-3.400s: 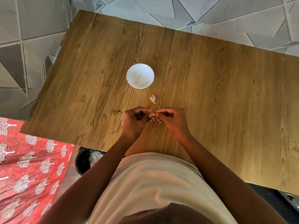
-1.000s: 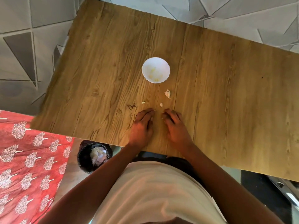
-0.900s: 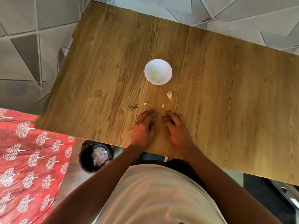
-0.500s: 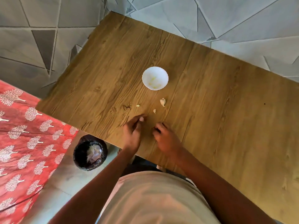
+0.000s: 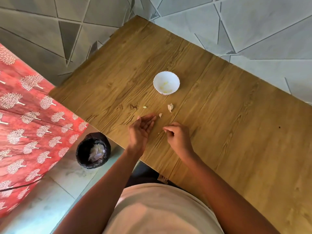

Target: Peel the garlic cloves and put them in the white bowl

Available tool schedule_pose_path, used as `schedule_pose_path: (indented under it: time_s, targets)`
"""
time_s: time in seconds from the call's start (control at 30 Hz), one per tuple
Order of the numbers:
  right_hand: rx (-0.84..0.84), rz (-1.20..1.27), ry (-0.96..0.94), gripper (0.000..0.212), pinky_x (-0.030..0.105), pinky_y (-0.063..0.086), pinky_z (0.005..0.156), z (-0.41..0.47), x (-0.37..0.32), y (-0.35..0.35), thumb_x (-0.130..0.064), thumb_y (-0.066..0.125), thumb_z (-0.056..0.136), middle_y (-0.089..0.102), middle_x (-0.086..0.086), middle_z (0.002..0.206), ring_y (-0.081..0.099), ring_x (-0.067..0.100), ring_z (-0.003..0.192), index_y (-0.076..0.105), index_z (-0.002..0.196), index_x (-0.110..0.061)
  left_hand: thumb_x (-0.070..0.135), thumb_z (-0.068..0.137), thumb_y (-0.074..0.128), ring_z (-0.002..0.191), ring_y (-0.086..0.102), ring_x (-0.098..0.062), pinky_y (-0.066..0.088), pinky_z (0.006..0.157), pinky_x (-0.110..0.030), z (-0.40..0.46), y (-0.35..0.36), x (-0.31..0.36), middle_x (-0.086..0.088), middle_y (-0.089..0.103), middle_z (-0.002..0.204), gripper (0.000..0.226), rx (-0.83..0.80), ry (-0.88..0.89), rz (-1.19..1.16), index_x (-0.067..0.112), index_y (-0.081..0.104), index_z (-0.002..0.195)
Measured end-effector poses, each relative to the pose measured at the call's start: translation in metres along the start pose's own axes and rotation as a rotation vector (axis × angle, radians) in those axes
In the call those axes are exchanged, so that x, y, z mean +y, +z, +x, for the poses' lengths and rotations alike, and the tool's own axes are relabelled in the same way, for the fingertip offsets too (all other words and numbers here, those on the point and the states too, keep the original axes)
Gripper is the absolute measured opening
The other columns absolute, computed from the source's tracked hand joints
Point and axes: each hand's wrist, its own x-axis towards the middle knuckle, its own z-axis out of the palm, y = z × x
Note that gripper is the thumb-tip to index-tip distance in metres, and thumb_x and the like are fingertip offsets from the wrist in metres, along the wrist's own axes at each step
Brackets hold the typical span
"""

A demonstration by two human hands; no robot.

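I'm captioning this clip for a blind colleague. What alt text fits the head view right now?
Seen from above, a person's left hand lies open, palm up, at the near edge of a wooden table, while the right hand pinches a small scrap. Beyond them lie garlic pieces and a white bowl; a black bin stands on the floor.

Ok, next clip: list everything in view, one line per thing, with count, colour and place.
white bowl: one, white, mid-table, yellowish peeled bits inside.
garlic clove: one, whitish, unpeeled, just nearer than the bowl.
skin scraps: a few, pale, on the table between bowl and hands.
table: one, wood-grain brown.
bin: one, black, on the floor left of the table, pale peels inside.
cloth: one, red with white tree print, far left.
left hand: palm up, fingers straight, over the table's near edge.
right hand: fingers curled, tips pinched; contents too small to tell.
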Motion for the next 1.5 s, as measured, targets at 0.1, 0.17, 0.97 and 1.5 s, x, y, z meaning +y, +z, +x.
schedule_pose_path:
  time_s: [0.1,0.17,0.97,1.5]
  targets:
    - [-0.117,-0.079,-0.063,0.031,0.038,0.061,0.076,-0.008,-0.004,0.011,0.01,0.07,0.083,0.068,0.007,0.098,0.067,0.022,0.089,0.076,0.111,-0.002,0.029,0.113,0.028,0.131,0.06,-0.037,0.044,0.115,-0.043,0.0,-0.006,0.005,-0.026,0.066,0.132,0.053,-0.032,-0.044,-0.002,-0.011,0.06,0.126]
    - [-0.148,-0.154,-0.099,0.034,0.04,0.06,0.078,-0.012,-0.007,0.018,0.012,0.069,0.079,0.067,0.009,0.1,0.065,0.027,0.093,0.076,0.11,0.0,0.03,0.114,0.027,0.131,0.06,-0.036,0.042,0.118,-0.044,0.001,-0.008,0.007,-0.026,0.065,0.134,0.055,-0.05,-0.064,0.003,-0.013,0.057,0.131]
    - [-0.185,0.469,0.326,0.018,0.025,0.061,0.075,-0.005,-0.105,0.054,-0.001,0.082,0.079,0.079,-0.007,0.084,0.075,0.009,0.081,0.083,0.091,-0.014,0.025,0.113,0.033,0.128,0.063,-0.037,0.057,0.102,-0.038,-0.034,-0.085,0.059,-0.026,0.064,0.136,0.047,0.02,-0.098,-0.265,-0.009,0.052,0.139]
    - [-0.398,0.523,0.453,0.014,0.031,0.061,0.078,0.032,-0.21,0.331,-0.002,0.08,0.082,0.08,0.002,0.084,0.077,0.019,0.084,0.082,0.095,-0.007,0.025,0.112,0.038,0.103,0.075,-0.027,0.062,0.084,-0.031,0.026,-0.339,0.131,-0.023,0.072,0.122,0.042,0.435,-0.055,-0.47,-0.005,0.065,0.122]
